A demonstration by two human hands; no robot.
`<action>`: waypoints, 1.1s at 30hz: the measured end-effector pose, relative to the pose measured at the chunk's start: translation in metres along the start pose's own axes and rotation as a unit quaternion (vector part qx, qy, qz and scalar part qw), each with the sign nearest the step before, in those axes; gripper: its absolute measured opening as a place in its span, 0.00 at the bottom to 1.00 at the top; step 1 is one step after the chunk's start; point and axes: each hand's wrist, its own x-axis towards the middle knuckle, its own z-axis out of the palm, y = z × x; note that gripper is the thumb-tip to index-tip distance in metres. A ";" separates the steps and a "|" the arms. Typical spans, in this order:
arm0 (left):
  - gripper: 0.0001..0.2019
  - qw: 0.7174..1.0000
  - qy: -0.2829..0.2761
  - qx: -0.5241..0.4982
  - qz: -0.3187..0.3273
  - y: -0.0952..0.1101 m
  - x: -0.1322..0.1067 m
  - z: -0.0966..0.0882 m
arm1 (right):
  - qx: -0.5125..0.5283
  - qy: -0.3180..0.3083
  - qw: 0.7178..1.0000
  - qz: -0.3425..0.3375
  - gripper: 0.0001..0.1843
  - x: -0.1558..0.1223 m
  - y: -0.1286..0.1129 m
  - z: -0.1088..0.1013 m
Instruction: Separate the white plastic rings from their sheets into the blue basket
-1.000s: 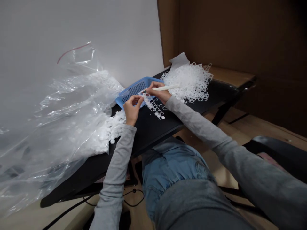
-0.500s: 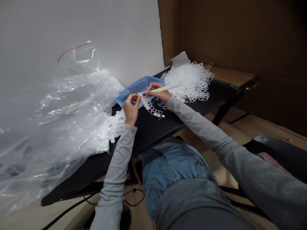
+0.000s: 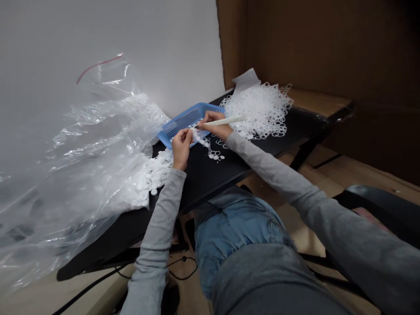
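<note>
My left hand (image 3: 181,147) is closed in a pinch at the near edge of a blue mesh basket (image 3: 182,117). Its fingertips grip one end of a strip of linked white rings (image 3: 204,141), which trails down onto the black table. Some rings near the loose end look filled with white discs. My right hand (image 3: 216,125) is wrapped round a slim whitish pen-shaped tool (image 3: 225,121), its lower end pointing at the strip by my left fingertips. The tool's tip is too small to make out.
A heap of linked white rings (image 3: 259,109) lies at the right on the black table (image 3: 210,175). To the left, small white discs (image 3: 159,168) spill from a large clear plastic bag (image 3: 82,148). A wall (image 3: 170,52) stands behind the basket.
The strip has shifted and bunched up, its middle now bent rather than in a smooth curve. My left hand has turned slightly; the right still holds the tool in the same place.
</note>
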 end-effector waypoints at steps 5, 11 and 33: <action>0.14 0.999 0.040 -0.001 0.001 0.003 -0.003 -0.001 | 0.050 0.013 0.999 -0.003 0.15 -0.004 -0.007 0.003; 0.13 0.999 0.050 -0.004 0.022 0.006 -0.004 -0.001 | 0.066 -0.007 0.998 0.011 0.18 -0.005 -0.009 0.004; 0.16 1.000 0.021 0.009 0.021 -0.001 -0.002 -0.003 | 0.103 0.002 0.994 0.024 0.14 -0.006 -0.017 0.001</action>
